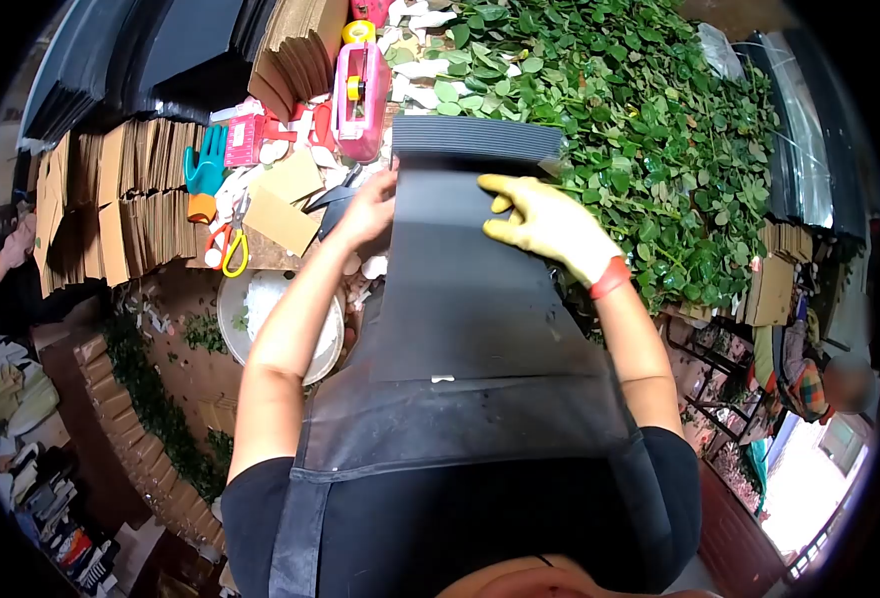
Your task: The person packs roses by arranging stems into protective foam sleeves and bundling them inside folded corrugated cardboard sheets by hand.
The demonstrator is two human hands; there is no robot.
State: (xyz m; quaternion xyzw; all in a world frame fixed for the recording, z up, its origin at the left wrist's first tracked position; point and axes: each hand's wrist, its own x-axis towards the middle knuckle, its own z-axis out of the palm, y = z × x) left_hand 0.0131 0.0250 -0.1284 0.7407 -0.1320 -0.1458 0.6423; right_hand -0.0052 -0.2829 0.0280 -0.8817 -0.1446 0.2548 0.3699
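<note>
A stack of black sheets [470, 269] leans from the table's edge toward my apron, its layered edges showing at the far end. My left hand [368, 211], bare, touches the stack's left side; its fingertips are hidden behind that edge. My right hand [550, 227] wears a pale yellow glove with a red cuff. Its thumb and forefinger are apart over the stack's right part, with nothing between them. I cannot tell whether the glove touches the top sheet.
Leafy green stems [649, 140] heap up at right. Around the left side are a pink tape dispenser [360, 105], scissors [233, 249], a teal glove [206, 164], cardboard pieces [281, 221] and stacked cardboard [146, 239]. Below stands a white bucket [332, 344]. A person [804, 369] is far right.
</note>
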